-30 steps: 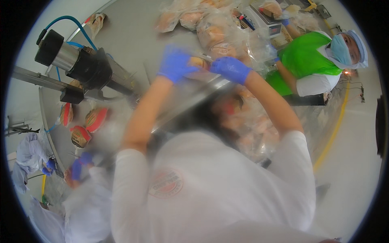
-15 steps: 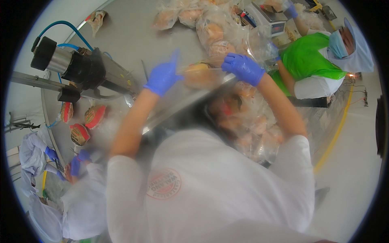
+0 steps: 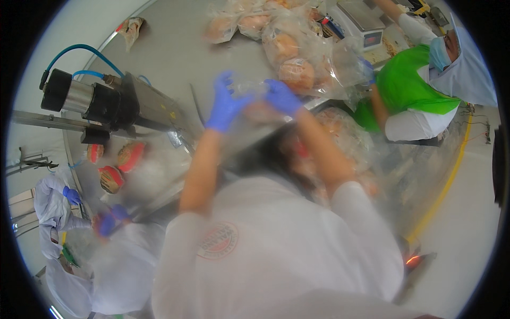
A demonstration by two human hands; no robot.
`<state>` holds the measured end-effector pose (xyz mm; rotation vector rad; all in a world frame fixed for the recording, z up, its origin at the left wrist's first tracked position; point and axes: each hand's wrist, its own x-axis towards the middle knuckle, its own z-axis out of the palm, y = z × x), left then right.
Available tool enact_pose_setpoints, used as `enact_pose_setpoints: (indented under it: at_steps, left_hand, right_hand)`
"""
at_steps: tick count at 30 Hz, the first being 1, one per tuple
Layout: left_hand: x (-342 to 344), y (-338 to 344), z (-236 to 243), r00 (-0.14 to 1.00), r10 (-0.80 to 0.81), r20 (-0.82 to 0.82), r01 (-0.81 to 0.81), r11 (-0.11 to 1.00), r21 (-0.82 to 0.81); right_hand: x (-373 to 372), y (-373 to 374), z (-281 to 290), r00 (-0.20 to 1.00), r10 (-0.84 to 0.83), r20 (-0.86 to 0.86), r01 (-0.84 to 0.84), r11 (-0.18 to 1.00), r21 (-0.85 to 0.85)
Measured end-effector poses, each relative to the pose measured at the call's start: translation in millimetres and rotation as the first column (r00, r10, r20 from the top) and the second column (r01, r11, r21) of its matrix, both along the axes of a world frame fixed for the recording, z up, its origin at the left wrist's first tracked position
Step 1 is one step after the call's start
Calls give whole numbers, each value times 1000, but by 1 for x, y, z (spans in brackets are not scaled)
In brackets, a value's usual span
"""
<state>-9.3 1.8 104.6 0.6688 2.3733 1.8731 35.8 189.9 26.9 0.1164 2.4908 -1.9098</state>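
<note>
A clear plastic bag with a pinkish food item in it lies between my hands, at the table's near edge; motion blurs it. My left hand, in a blue glove, is at the bag's left side, fingers raised and apart, thumb toward the bag. My right hand, gloved the same, has its fingers bent over the bag's right side. Just beyond my right hand sits another bagged, peach-coloured item, one of several filled bags piled there.
A metal machine with blue hoses stands at left, with red-banded packs beside it. Below my right arm are more filled bags. A co-worker in a green apron is at right near a scale. Other co-workers work at lower left.
My right hand has moved left, closer to my left hand, which has shifted slightly right with its fingers spread. The bag between them has moved down a little. The co-worker's far hand has left the scale.
</note>
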Motion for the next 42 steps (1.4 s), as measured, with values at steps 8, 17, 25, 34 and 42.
enact_pose_setpoints:
  at_steps: [8,17,25,34,42]
  left_hand:
    - [-4,10,-82,946,-308,-101,273,924,-269]
    - [11,19,-1,889,-420,-183,239,765,-598]
    - [20,-9,-65,817,-108,-566,-113,933,-341]
    - [15,20,-116,990,141,29,-143,982,122]
    - [-17,-2,-158,942,69,328,-168,944,283]
  right_hand:
    - [7,-22,48,999,-39,-31,34,990,-139]
    - [1,-65,-18,950,-123,-287,288,697,657]
    - [-22,-82,24,935,120,-334,44,895,444]
    - [-12,-110,18,913,122,-388,18,941,338]
    - [-10,-50,-46,916,-321,-240,328,945,-12]
